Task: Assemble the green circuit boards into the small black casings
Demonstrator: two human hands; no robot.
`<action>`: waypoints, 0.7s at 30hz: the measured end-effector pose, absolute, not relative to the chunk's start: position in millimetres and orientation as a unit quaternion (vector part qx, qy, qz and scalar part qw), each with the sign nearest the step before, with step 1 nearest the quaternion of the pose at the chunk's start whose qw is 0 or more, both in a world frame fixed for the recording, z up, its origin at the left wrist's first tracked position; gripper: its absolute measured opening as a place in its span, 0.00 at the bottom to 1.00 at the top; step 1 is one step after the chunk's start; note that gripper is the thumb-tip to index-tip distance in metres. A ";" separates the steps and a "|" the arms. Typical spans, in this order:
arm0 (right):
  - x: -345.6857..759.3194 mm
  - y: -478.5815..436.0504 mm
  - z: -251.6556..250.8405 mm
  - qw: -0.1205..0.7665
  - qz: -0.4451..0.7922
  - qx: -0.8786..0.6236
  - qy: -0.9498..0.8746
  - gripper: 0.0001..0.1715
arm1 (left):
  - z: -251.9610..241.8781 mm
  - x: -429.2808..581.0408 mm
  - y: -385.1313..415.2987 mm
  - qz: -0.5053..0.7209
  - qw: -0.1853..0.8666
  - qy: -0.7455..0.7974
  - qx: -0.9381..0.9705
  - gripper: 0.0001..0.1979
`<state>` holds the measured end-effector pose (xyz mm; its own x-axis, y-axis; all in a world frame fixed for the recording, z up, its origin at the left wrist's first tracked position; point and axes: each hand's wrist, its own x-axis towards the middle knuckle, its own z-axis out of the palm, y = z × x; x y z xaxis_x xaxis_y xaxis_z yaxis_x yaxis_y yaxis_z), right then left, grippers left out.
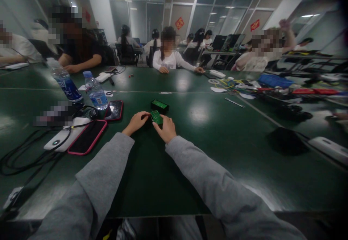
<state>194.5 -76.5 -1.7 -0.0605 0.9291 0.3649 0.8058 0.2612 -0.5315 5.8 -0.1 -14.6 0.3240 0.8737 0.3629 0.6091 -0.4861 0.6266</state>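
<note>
Both my hands meet on a small green circuit board [156,117] above the dark green table [206,142]. My left hand [136,122] pinches its left edge with curled fingers. My right hand [166,128] grips its right side from below. A second green board on a black block [160,105] lies just beyond them on the table. Grey sleeves cover both my arms.
To my left lie a pink-cased phone [87,137], a red-cased phone [114,110], a white power bank [63,138], black cables and two water bottles [94,94]. Other people sit across the table. Wires and tools [233,102] clutter the right side.
</note>
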 end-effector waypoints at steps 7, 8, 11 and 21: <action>198.7 -84.7 7.0 0.280 0.061 -0.613 -0.736 0.31 | -15.0 5.0 0.7 0.342 0.187 0.467 0.794 0.12; 201.0 -86.2 7.2 0.276 0.054 -0.613 -0.739 0.31 | -14.5 4.9 0.4 0.339 0.187 0.463 0.798 0.12; 212.2 -92.7 6.9 0.265 0.034 -0.610 -0.746 0.31 | -13.4 4.1 -0.5 0.334 0.182 0.456 0.804 0.13; 313.6 -130.2 -10.4 0.247 -0.033 -0.641 -0.726 0.30 | -18.3 1.7 -3.9 0.319 0.161 0.462 0.812 0.13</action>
